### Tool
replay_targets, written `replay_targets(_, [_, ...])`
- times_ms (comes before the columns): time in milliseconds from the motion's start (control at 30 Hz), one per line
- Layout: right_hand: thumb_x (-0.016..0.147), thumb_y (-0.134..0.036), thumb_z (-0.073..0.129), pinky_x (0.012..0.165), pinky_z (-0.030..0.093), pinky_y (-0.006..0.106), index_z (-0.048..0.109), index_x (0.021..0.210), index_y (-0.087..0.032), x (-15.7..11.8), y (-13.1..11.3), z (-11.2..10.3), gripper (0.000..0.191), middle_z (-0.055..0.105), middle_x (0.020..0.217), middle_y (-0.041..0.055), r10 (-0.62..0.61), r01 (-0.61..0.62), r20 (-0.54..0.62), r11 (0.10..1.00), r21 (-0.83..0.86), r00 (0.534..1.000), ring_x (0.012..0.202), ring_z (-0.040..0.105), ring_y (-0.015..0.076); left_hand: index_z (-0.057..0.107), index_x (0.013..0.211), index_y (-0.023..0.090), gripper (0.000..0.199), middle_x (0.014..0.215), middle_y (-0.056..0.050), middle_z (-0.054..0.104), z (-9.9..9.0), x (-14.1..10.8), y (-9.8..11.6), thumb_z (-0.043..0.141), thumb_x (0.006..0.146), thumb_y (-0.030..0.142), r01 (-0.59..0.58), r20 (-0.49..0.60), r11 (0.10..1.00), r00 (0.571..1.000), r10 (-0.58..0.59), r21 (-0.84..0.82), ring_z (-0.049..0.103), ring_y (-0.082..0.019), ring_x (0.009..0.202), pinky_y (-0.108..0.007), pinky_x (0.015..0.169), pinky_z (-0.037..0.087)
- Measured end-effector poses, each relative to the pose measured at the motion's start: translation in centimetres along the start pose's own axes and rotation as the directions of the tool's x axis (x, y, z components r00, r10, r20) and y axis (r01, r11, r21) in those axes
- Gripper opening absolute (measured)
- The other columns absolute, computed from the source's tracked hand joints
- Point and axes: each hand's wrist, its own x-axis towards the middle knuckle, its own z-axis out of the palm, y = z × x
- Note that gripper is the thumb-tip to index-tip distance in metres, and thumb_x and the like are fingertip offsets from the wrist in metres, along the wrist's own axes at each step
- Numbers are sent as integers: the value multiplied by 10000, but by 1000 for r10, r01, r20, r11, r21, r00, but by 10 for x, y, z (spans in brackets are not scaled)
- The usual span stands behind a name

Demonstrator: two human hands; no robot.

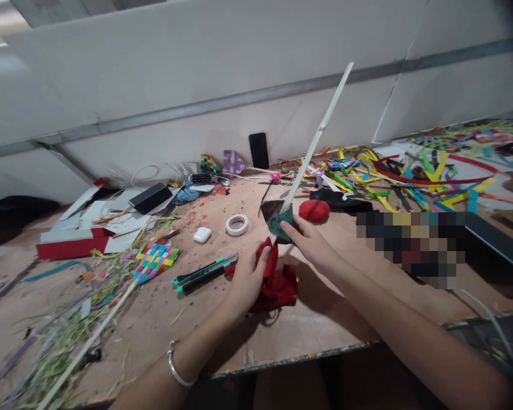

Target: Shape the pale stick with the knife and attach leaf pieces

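A long pale strip [318,136] with a node partway along rises from between my hands, tilted up to the right. My left hand [250,276] is closed round its lower end through a red cloth [280,287], which hangs in folds to the table. Just above, my right hand [301,233] pinches a dark green piece of sheet [282,225] wrapped about the strip. A bundled red object [314,210] lies right of my right hand. Two utility knives [205,273] lie left of my left hand.
A tape roll [236,225] and a white case [202,234] lie on the table [154,336]. A phone [259,150] leans on the wall. Coloured strips [367,176] are heaped at the back right. A woven checkered piece [156,261] and pale shavings [77,336] are at left.
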Motion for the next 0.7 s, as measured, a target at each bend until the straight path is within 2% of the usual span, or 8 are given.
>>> replay_targets(167, [646, -404, 659, 703, 532, 293, 607, 868, -127, 4, -4, -8, 359, 650, 823, 47, 32, -32, -38, 999, -4, 999, 715, 617, 135, 572, 967, 171, 332, 896, -29, 637, -2, -3, 6, 405, 845, 430, 20, 40, 999, 999, -21, 42, 557, -135, 800, -223, 746, 404])
replay_targets(267, [624, -398, 677, 672, 538, 288, 623, 868, -117, 6, -7, -11, 376, 658, 813, 58, 46, -46, -120, 999, 5, 992, 682, 619, 137, 566, 934, 173, 328, 868, -21, 633, -3, -3, 7, 387, 851, 435, 12, 74, 998, 997, -17, 68, 550, -127, 746, -218, 703, 398])
replay_targets(367, [609, -397, 688, 651, 539, 272, 631, 872, -121, 6, -7, -12, 386, 663, 827, 62, 38, -38, -188, 999, 4, 981, 685, 623, 140, 567, 884, 171, 334, 813, -13, 626, -2, -3, 4, 363, 860, 436, -18, 62, 993, 998, 10, 120, 537, -124, 741, -221, 715, 387])
replay_targets(467, [603, -411, 693, 659, 538, 279, 637, 881, -121, 5, -1, -11, 405, 662, 827, 68, 48, -54, -141, 998, -39, 989, 700, 625, 150, 562, 908, 175, 330, 887, -23, 625, -2, -2, 3, 366, 859, 436, -15, 46, 990, 999, 9, 139, 541, -128, 789, -226, 743, 390])
replay_targets(533, [608, -428, 687, 668, 535, 288, 641, 893, -120, 4, 3, -10, 422, 661, 834, 76, 59, -66, -102, 995, -70, 993, 703, 625, 154, 557, 951, 183, 337, 939, -31, 620, -3, -3, 4, 359, 860, 441, 3, 71, 993, 997, -11, 121, 549, -134, 821, -230, 749, 400])
replay_targets(700, [615, -448, 675, 669, 522, 284, 642, 888, -109, 3, 3, -10, 437, 657, 830, 86, 53, -63, -82, 991, -119, 995, 717, 622, 160, 563, 964, 182, 357, 958, -41, 617, -4, -4, 6, 364, 852, 456, 45, 86, 994, 995, -54, 96, 549, -145, 833, -242, 758, 417])
